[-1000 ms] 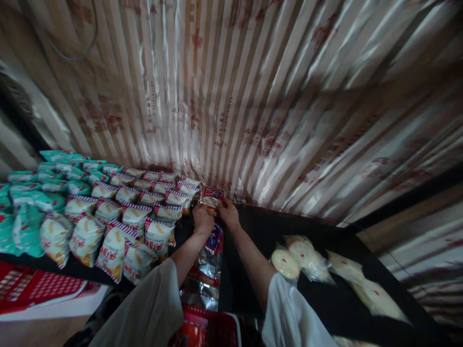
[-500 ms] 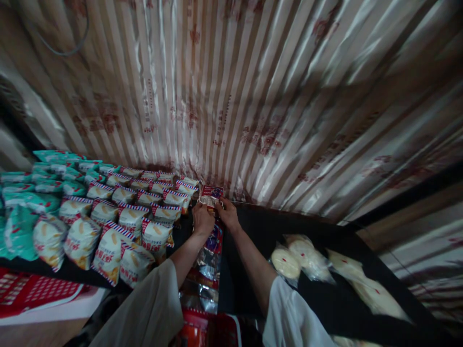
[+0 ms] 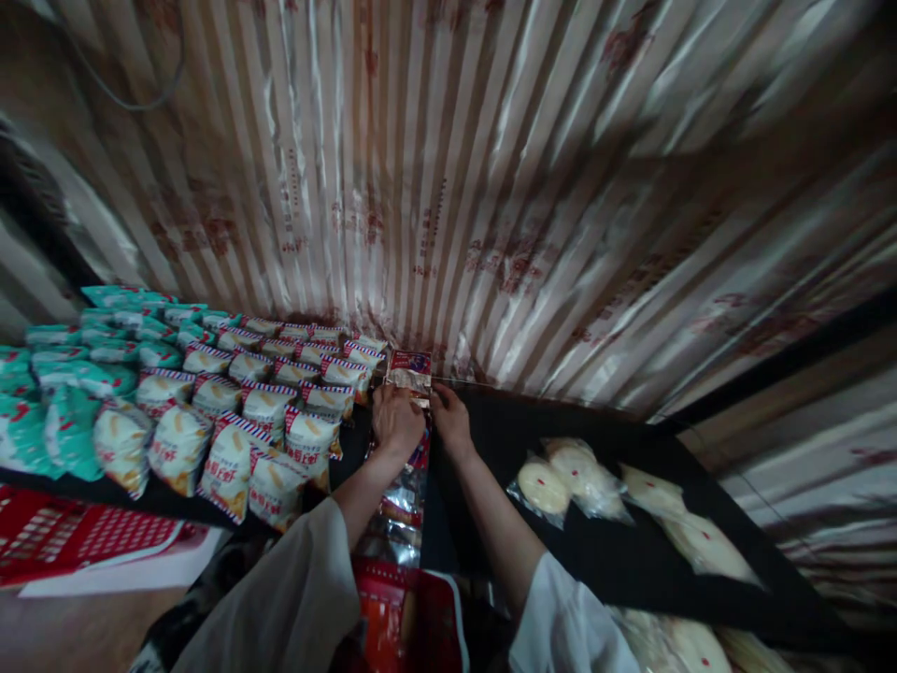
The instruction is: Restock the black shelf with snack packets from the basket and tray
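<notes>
A column of flat, dark red and purple snack packets with shiny silvery parts runs toward me across the black shelf. At its far end, by the wall, lies the top packet [image 3: 409, 370]. My left hand [image 3: 398, 422] is over its near edge, with fingers bent and close together on it. The left palm hides part of the packets below. Just off the column's right edge is my right hand [image 3: 451, 422], its thumb and fingers slightly apart and nothing visible between them. More packets [image 3: 402, 509] overlap in line under my left wrist.
Rows of white puffed-snack bags [image 3: 180, 447] and teal bags [image 3: 74, 435] stand to the left. Clear-wrapped pale round items [image 3: 544, 488] and flat packs [image 3: 707, 542] lie on the black shelf [image 3: 483, 523] to the right. Red baskets [image 3: 448, 622] sit in front and at lower left.
My left hand has settled lower and flatter over the packets. My right hand has shifted slightly right, off the top packet's edge. The view has moved a little.
</notes>
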`<action>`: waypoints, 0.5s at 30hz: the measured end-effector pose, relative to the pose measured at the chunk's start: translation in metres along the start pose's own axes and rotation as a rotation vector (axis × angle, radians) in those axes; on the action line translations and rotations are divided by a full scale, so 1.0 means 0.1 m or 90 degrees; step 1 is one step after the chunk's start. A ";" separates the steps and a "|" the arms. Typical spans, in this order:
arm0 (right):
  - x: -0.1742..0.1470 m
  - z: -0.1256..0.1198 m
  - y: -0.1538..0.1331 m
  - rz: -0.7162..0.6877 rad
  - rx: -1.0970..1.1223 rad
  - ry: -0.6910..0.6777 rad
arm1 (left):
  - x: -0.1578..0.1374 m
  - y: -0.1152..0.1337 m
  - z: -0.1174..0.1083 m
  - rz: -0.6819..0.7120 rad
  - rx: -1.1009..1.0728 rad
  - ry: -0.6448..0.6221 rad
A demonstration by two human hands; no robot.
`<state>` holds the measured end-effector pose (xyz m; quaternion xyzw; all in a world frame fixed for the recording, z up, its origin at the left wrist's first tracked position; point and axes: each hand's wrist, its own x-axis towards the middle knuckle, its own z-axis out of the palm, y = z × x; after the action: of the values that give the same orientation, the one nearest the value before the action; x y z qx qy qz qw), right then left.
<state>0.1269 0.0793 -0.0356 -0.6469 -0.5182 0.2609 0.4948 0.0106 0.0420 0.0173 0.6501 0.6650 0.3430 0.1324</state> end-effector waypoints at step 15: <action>-2.72 -0.61 0.12 0.096 0.070 -0.131 | -2.39 -0.89 -0.34 0.157 -0.027 -0.441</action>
<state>0.0946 -0.1951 -0.0712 -0.6259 -0.5013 0.3900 0.4526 -0.0513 -0.1885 -0.0781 0.8000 0.4901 0.1292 0.3210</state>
